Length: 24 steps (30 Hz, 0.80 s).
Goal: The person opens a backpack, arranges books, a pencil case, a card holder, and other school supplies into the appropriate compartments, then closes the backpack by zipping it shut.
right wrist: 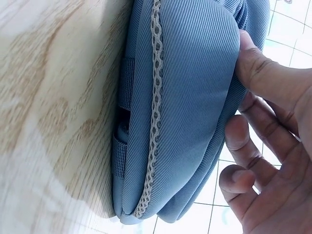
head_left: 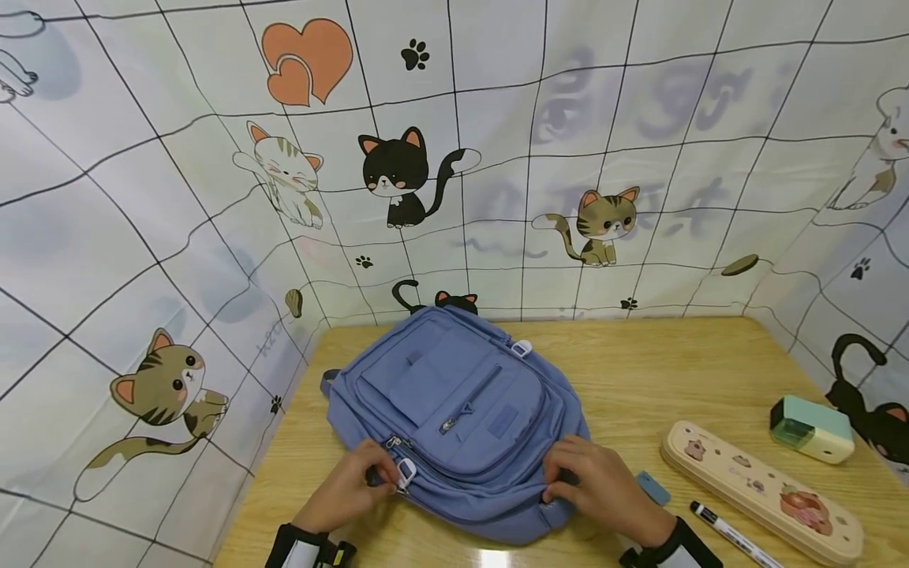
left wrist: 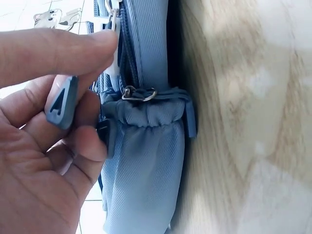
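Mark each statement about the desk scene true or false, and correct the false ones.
1. The backpack lies flat on the wooden table. True.
2. The left hand pinches a zipper pull. True.
3. The right hand holds the marker. False: it grips the backpack's edge; the marker lies on the table.
4. The pencil case sits left of the backpack. False: it lies to the right.
5. The backpack is red. False: it is blue.
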Tool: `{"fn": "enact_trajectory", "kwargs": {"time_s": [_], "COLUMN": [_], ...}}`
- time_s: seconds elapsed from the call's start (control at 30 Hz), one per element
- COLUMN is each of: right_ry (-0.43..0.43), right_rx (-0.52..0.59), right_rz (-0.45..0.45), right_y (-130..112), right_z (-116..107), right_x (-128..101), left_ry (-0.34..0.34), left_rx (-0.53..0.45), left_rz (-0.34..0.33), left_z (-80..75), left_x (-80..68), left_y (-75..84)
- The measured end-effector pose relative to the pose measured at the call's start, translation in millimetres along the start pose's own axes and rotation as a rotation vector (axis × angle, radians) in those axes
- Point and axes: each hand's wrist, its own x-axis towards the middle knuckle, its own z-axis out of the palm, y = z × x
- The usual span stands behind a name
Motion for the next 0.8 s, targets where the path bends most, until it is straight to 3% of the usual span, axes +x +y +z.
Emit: {"fn": "enact_trajectory", "kwargs": {"time_s": [0.13,0.37,0.57,0.8], "right_ry": [0.006,0.037,0.039,0.032], "right_rx": [0.01,0.024,0.016,0.012], "right_rz": [-0.009,-0.028,-0.018,-0.01], "right_y": [0.3,-0.6,0.7,0.8], "right_z": [0.6,1.8,1.7,2.9], "right_x": [0.1,0.3,0.8,-1.2], "left_ry": [-0.007,0.096,0.073,0.099], "left_rx": [0.021,0.098,0.107,0.093], "left_rz": [-0.018,-0.032,-0.095,-0.085], "left_z": [-4.1,-15.2,-19.1,-15.9], "left_x": [-0.4,-4.0,-1.8,-2.5], "left_y": [-3.7,-9.6,-11.1,-9.3]}}
